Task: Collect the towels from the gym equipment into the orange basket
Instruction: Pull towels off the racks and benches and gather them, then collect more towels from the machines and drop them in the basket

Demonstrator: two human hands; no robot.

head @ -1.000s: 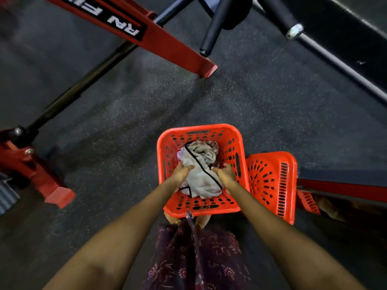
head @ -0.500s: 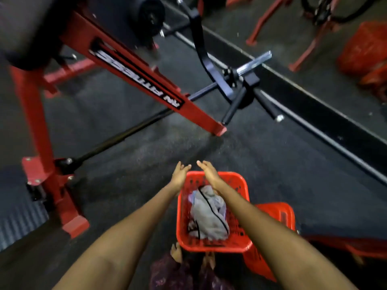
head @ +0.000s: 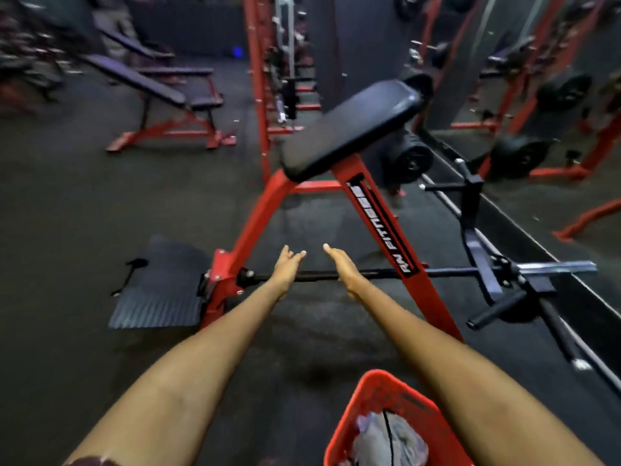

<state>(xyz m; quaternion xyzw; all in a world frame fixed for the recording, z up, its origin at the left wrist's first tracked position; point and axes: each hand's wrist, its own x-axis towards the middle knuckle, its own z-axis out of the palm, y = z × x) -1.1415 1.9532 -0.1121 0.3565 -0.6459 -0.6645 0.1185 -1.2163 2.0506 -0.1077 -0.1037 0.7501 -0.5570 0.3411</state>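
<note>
I see two hands of mine, my left hand [head: 285, 269] and my right hand [head: 342, 267], both empty. One orange basket [head: 376, 395] sits below me with one towel [head: 386, 438] in it. One red machine [head: 379, 227] carries one black pad [head: 349, 129], and one bench [head: 161, 95] stands farther off.

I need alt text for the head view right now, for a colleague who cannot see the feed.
Both bare hands, left and right, reach forward open and empty over a dark gym floor toward a red machine with a black pad. At the bottom edge, an orange basket holds a pale towel. Benches and weight racks blur behind.
</note>
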